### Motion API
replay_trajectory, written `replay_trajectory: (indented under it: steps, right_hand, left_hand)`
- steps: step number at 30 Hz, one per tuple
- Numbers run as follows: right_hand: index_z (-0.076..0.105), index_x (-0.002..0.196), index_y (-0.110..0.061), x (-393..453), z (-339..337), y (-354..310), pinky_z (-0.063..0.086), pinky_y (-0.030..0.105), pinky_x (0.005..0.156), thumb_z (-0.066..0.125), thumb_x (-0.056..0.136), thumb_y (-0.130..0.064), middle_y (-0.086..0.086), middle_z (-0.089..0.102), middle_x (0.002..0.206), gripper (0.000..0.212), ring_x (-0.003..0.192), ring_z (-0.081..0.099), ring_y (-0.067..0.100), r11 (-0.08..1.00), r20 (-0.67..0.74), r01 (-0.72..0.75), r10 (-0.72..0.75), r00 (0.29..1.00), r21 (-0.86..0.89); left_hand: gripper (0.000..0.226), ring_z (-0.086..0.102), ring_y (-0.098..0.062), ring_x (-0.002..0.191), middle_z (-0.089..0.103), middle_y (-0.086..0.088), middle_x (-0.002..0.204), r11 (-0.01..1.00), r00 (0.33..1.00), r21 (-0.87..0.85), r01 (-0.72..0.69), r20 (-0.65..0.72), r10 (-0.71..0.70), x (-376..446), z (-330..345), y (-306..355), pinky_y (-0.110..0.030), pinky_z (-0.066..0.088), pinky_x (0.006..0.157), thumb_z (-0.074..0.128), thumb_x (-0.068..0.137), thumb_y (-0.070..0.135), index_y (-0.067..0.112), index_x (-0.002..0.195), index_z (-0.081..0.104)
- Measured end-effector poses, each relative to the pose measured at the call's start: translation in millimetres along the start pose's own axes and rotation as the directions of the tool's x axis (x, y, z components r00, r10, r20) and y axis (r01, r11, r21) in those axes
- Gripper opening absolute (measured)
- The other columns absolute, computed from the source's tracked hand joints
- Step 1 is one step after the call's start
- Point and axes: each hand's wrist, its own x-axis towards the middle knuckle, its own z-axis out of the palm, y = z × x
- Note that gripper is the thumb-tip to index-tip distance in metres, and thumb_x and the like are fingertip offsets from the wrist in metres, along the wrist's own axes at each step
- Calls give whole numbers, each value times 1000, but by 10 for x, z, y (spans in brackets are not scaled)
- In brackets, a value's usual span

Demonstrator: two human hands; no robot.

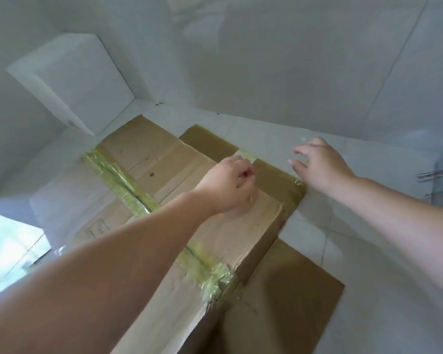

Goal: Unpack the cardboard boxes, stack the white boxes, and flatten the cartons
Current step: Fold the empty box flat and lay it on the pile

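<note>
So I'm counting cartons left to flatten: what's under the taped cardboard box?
A flattened carton lies under the taped cardboard box, showing at its right and far sides. How far it extends underneath is hidden.

Head view. Cardboard carton (pixel 164 200) lies on the white tiled floor (pixel 343 226), top flaps closed, yellowish tape (pixel 123 182) running along its seam and over the near edge. Flattened cardboard (pixel 279 302) lies under it, showing at right and far side. Left hand (pixel 228 185) rests on the carton top, fingers curled, at its far right corner. Right hand (pixel 320 164) hovers just beyond that corner, fingers loosely spread. White box (pixel 74 80) stands in the far left corner against the wall.
</note>
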Motion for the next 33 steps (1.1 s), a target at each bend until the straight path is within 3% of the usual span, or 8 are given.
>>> replay_trajectory:
  steps: [4, 7, 18, 24, 27, 29, 31, 33]
  right_hand:
    - [64, 116, -12, -238, 187, -801, 39, 29, 85, 58, 92, -30, 9, 51, 118, 31, 110, 50, 27, 978, 95, 207, -208, 973, 21]
    - [64, 116, -13, -458, 376, -1275, 42, 30, 83, 56, 93, -33, 4, 51, 114, 31, 108, 51, 25, 939, 206, 342, -340, 918, 25]
    - [63, 90, -8, -807, 615, -1790, 44, 31, 78, 54, 94, -30, 6, 54, 101, 24, 95, 54, 26, 918, 397, 387, -390, 831, 91]
    - [63, 112, -15, -769, 540, -1918, 45, 34, 87, 56, 91, -36, 6, 49, 111, 30, 107, 52, 28, 904, 481, 423, -397, 781, 60]
    - [55, 117, -19, -839, 552, -1916, 39, 34, 91, 58, 85, -45, 7, 39, 115, 41, 114, 42, 29, 875, 558, 481, -373, 741, -53]
    - [47, 123, -21, -896, 578, -1925, 38, 37, 93, 60, 81, -47, 8, 35, 118, 52, 116, 38, 31, 845, 555, 519, -373, 743, -127]
    - [42, 125, -20, -912, 619, -1934, 40, 40, 95, 61, 79, -50, 10, 34, 121, 58, 116, 38, 32, 836, 542, 521, -361, 759, -173]
    - [41, 125, -18, -892, 657, -1937, 42, 42, 94, 62, 80, -53, 10, 34, 120, 60, 115, 39, 32, 839, 528, 514, -358, 770, -181]
  left_hand:
    - [24, 55, -14, 85, 56, 9, 92, 934, 981, 358, 6, 181, -76, -538, -565, -585, -30, 48, 77, 46, 95, 34, 21, 99, 66]
    - [29, 52, -10, 94, 56, 9, 102, 906, 938, 422, -21, 321, -128, -860, -683, -874, -30, 46, 85, 43, 96, 41, 28, 111, 65]
    - [35, 52, -15, 87, 59, 4, 93, 894, 941, 444, 58, 274, -197, -1026, -665, -953, -34, 47, 81, 35, 99, 40, 21, 99, 65]
    - [39, 47, -23, 65, 47, -1, 64, 875, 945, 465, 134, 205, -254, -1105, -857, -722, -33, 42, 62, 33, 100, 34, 19, 65, 38]
    - [28, 51, -24, 73, 55, -4, 71, 885, 938, 420, 201, 177, -297, -1209, -952, -663, -33, 44, 72, 38, 96, 26, 14, 72, 48]
    - [22, 53, -22, 81, 61, -1, 75, 838, 922, 483, 253, 142, -360, -1229, -1046, -609, -33, 36, 93, 39, 88, 22, 15, 78, 58]
    - [23, 51, -20, 90, 59, 0, 81, 744, 874, 584, 324, 117, -472, -1216, -1121, -511, -50, 18, 110, 39, 84, 23, 15, 77, 60]
    - [21, 40, -23, 108, 53, -2, 104, 613, 792, 698, 371, 108, -601, -1178, -1133, -409, -66, 10, 109, 39, 85, 24, 17, 85, 59]
